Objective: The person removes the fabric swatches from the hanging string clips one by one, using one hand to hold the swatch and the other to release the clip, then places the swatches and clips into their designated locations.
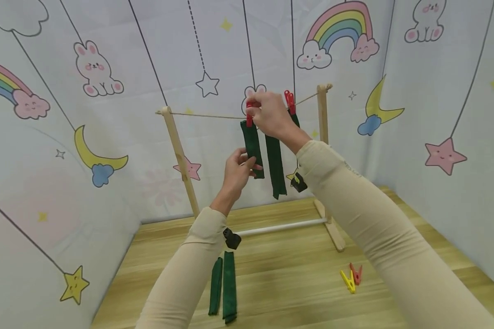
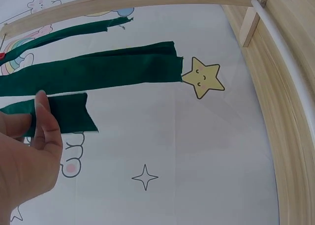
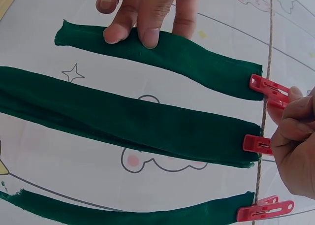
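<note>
2 strips hang; left grip pinches 3rd strip, right grip its peg; 2 unhung strips lie near.

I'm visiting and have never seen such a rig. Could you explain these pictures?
No robot here: a person works bare-handed. The large picture comes from a head-worn camera, the others from the left and right wrist cameras. The right grip pinches a red clothespin on a string, and the left grip holds the green strip hanging from it. Two other strips hang beside it, also on red clothespins. On the wooden tabletop lie two more green strips, a yellow clothespin and another red clothespin.
</note>
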{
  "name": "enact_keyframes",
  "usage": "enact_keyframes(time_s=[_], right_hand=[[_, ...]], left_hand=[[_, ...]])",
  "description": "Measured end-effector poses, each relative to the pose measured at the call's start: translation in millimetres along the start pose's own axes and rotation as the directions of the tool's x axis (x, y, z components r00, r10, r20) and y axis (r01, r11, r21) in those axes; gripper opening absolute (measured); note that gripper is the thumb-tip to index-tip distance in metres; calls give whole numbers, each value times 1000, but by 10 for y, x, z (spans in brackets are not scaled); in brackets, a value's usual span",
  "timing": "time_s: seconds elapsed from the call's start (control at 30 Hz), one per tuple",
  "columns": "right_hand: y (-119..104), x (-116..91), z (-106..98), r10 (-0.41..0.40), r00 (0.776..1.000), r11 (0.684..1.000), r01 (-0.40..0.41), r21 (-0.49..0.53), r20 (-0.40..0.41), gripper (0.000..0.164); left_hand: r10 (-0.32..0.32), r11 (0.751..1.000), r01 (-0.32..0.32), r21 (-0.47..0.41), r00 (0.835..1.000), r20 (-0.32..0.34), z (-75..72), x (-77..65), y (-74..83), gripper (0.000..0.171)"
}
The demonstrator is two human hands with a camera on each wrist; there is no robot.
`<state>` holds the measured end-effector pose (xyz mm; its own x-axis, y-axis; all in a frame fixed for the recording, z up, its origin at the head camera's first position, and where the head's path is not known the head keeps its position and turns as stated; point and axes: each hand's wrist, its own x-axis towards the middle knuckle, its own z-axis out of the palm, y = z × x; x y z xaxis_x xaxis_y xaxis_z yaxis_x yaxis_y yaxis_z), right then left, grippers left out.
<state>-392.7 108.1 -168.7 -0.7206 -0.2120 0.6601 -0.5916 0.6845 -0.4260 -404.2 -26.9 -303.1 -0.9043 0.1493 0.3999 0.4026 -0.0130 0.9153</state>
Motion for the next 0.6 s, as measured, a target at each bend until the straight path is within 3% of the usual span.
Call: enact_keyframes(time_s=[0.23, 0.6], right_hand=[[-25, 11, -18, -13, 1000, 1000, 13, -7, -20, 19], [-42, 1, 4, -34, 996, 999, 31, -33, -77, 19]], left_hand=[[55, 998, -54, -18, 997, 59, -17, 11, 39, 45], [92, 995, -90, -34, 993, 68, -34, -17, 24, 47]])
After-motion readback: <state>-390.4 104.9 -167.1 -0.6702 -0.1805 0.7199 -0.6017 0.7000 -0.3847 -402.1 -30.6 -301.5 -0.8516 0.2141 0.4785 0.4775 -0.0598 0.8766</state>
